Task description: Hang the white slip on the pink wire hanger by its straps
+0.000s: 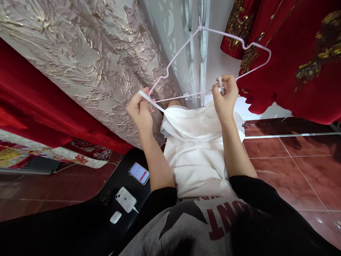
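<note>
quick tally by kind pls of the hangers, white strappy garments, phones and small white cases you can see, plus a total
Hangers: 1
White strappy garments: 1
Phones: 2
Small white cases: 1
Total: 5

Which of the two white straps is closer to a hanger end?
The left strap, in the left hand, lies beside one hanger end; the right strap is well short of the other.
</note>
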A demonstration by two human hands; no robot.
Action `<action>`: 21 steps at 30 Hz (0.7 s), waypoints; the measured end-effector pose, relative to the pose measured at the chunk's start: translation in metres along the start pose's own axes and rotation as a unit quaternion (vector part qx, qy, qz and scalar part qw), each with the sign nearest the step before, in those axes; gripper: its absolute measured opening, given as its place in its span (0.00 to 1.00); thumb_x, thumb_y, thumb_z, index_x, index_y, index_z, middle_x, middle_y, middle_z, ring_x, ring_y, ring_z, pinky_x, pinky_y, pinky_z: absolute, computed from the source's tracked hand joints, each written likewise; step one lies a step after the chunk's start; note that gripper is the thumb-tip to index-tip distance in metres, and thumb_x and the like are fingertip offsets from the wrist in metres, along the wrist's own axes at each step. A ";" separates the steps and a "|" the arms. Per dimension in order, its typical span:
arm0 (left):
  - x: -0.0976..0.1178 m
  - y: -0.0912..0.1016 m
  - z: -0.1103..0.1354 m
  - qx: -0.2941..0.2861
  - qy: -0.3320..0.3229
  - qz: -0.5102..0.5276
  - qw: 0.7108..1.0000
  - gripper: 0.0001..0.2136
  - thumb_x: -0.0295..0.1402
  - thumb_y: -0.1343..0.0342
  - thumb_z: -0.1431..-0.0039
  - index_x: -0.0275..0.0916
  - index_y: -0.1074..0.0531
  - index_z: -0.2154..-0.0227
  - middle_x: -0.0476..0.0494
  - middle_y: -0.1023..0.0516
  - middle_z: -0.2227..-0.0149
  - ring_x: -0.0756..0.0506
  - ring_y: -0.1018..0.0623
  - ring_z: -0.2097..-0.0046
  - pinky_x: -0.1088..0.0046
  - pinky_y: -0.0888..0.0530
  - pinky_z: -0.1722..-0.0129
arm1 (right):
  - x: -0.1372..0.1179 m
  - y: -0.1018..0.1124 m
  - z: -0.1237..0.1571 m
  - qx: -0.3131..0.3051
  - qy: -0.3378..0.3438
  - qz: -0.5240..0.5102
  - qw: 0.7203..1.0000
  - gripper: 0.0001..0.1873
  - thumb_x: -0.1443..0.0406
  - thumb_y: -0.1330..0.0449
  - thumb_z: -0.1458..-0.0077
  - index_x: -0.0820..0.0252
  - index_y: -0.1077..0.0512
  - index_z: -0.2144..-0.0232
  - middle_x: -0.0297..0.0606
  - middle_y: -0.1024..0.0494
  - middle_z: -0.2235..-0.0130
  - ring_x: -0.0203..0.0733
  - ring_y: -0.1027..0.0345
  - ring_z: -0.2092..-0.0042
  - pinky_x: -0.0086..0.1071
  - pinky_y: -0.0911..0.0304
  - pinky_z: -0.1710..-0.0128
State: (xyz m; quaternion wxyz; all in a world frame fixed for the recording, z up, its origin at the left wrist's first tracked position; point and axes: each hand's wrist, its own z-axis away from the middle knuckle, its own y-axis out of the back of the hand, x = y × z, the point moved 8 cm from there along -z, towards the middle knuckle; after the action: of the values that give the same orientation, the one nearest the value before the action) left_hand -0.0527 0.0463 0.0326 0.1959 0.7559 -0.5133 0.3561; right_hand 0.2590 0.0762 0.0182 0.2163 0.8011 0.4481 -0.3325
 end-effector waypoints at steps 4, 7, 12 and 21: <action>0.021 -0.020 -0.021 -0.116 -0.040 -0.044 0.991 0.08 0.35 0.39 0.38 0.52 0.21 0.57 0.58 0.20 0.61 0.43 0.24 0.58 0.62 0.26 0.59 | 0.000 -0.005 0.000 -0.022 0.001 -0.015 1.000 0.05 0.65 0.48 0.43 0.55 0.39 0.63 0.34 0.31 0.65 0.34 0.35 0.65 0.31 0.36 0.65; 0.032 -0.038 -0.039 -0.159 -0.067 -0.092 0.981 0.04 0.31 0.37 0.39 0.48 0.22 0.64 0.58 0.23 0.68 0.47 0.28 0.63 0.64 0.27 0.58 | -0.001 -0.010 0.001 -0.046 0.005 -0.035 0.998 0.05 0.65 0.47 0.44 0.55 0.39 0.64 0.35 0.30 0.63 0.34 0.34 0.64 0.31 0.35 0.65; 0.046 -0.056 -0.044 -0.108 -0.084 -0.158 0.978 0.10 0.20 0.36 0.44 0.42 0.30 0.69 0.48 0.29 0.64 0.41 0.31 0.57 0.58 0.34 0.46 | -0.001 -0.016 0.004 -0.077 0.001 -0.053 0.996 0.07 0.61 0.46 0.43 0.55 0.40 0.63 0.36 0.29 0.61 0.35 0.33 0.62 0.32 0.34 0.64; 0.041 -0.131 0.051 -0.171 -0.146 -0.144 0.964 0.09 0.24 0.47 0.38 0.42 0.29 0.57 0.42 0.26 0.55 0.37 0.30 0.46 0.56 0.40 0.38 | -0.008 -0.010 0.007 -0.061 0.015 -0.014 0.998 0.09 0.59 0.45 0.41 0.55 0.37 0.60 0.37 0.26 0.58 0.36 0.30 0.59 0.32 0.33 0.65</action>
State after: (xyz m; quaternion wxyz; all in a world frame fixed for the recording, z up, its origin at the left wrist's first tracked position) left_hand 0.0938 0.0382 0.0376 0.2942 0.8208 -0.4755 0.1167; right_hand 0.2452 0.0719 0.0188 0.2537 0.7851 0.4816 -0.2955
